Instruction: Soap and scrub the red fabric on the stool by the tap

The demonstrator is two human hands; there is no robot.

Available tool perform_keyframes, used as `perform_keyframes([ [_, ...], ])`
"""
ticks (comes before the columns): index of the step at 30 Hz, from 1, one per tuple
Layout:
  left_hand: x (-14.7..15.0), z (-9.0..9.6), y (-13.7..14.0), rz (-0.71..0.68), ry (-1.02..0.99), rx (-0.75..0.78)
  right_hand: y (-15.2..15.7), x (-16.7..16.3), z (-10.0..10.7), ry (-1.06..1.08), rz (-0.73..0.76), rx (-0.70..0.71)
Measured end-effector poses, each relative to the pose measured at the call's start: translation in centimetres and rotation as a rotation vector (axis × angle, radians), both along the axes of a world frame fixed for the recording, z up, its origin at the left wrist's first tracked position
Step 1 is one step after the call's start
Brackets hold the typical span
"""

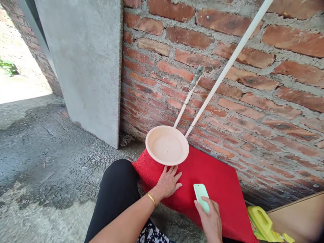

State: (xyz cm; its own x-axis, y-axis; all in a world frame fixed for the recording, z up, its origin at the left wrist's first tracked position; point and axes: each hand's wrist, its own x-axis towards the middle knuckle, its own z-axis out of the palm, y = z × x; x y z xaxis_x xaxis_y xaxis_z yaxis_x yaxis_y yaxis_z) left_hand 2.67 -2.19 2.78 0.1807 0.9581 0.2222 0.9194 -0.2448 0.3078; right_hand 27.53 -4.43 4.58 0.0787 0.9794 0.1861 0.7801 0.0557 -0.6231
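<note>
My left hand, with a gold bangle at the wrist, lies flat and spread on a red cloth. Its fingertips reach the near rim of a pale pink basin; whether they touch it, I cannot tell. No items show inside the basin, which stands at the cloth's far left end. Over the right part of the cloth, my right hand is closed around a mint-green, flat oblong thing with rounded corners and a small hole near its far end. Its underside is hidden.
Behind the cloth rises a brick wall with a long white pipe and a shorter pipe topped by a grey fitting. A grey slab leans at left above wet concrete floor. At lower right lies a yellow jug.
</note>
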Motion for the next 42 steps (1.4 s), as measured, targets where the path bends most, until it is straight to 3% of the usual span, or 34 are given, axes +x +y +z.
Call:
perform_keyframes([
  [14, 0.1, 0.4, 0.3, 0.003, -0.038, 0.006, 0.6, -0.1, -1.4, -0.082, 0.08, 0.067],
  [17, 0.0, 0.7, 0.2, 0.014, -0.05, 0.028, 1.1, -1.3, -0.9, -0.047, 0.06, 0.048],
  [23, -0.1, 1.1, 0.1, 0.025, -0.065, 0.05, 2.0, -4.2, -0.7, -0.095, 0.189, 0.135],
  [30, 0.2, 0.4, 0.4, 0.035, -0.116, 0.06, 2.4, 0.5, -1.1, -0.151, 0.021, 0.1],
  [33, 0.3, 0.1, 0.5, 0.045, -0.138, 0.055, 2.6, 1.8, -1.4, -0.143, 0.044, 0.088],
  [36, 0.3, -0.1, 0.6, 0.049, -0.159, 0.058, 3.0, 2.3, -2.3, -0.185, 0.087, 0.057],
  [39, 0.3, -0.2, 0.6, 0.053, -0.17, 0.055, 3.7, 2.0, -3.2, -0.19, 0.031, 0.022],
  [42, 0.3, -0.1, 0.5, 0.063, -0.153, 0.064, 4.6, 0.4, -3.7, -0.139, -0.007, 0.095],
])
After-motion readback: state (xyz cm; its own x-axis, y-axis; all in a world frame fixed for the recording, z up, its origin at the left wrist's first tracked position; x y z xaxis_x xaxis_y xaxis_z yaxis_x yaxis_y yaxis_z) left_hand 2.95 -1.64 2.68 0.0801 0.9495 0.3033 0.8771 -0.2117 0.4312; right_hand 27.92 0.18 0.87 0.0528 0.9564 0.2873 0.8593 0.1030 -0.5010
